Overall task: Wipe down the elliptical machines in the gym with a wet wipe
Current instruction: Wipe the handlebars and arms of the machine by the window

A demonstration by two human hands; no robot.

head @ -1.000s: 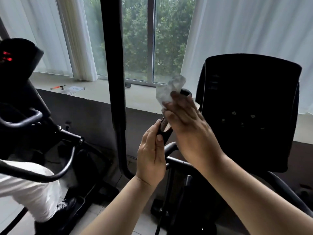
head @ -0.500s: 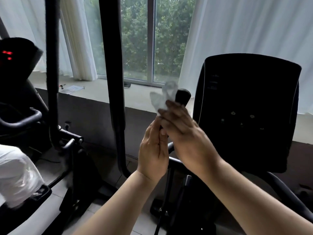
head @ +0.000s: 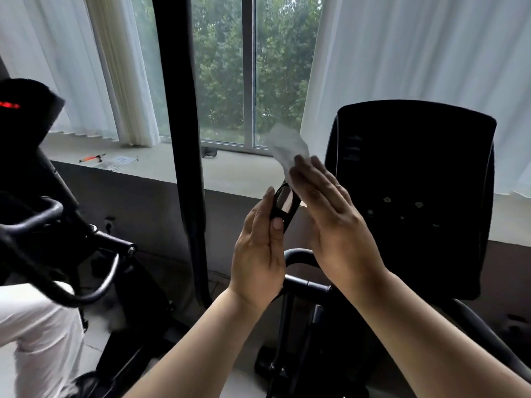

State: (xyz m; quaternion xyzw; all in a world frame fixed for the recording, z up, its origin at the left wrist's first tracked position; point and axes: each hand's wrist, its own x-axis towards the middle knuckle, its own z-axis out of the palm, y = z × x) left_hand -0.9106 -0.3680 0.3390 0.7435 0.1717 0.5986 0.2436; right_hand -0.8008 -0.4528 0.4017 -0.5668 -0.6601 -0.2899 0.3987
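The black elliptical handle grip [head: 283, 201] with a shiny sensor plate rises in the middle of the head view. My left hand [head: 258, 254] holds it from the left, thumb on its front and fingers running up its side. My right hand [head: 333, 225] presses a white wet wipe [head: 287, 150] against the grip's right side with straight fingers. The wipe's loose end sticks up above the fingertips. The machine's dark console [head: 413, 182] stands just right of my hands.
A tall black swing arm [head: 184, 139] stands left of the grip. A second elliptical [head: 43, 225] with a lit red display is at the far left, with a person's white trouser leg [head: 37, 326] on it. The windowsill [head: 230, 170] behind holds a pen and paper [head: 115, 162].
My right hand slid up the grip with the wipe and its fingers straightened. The neighbouring machine's swing arm left the view and the white-trousered leg shifted.
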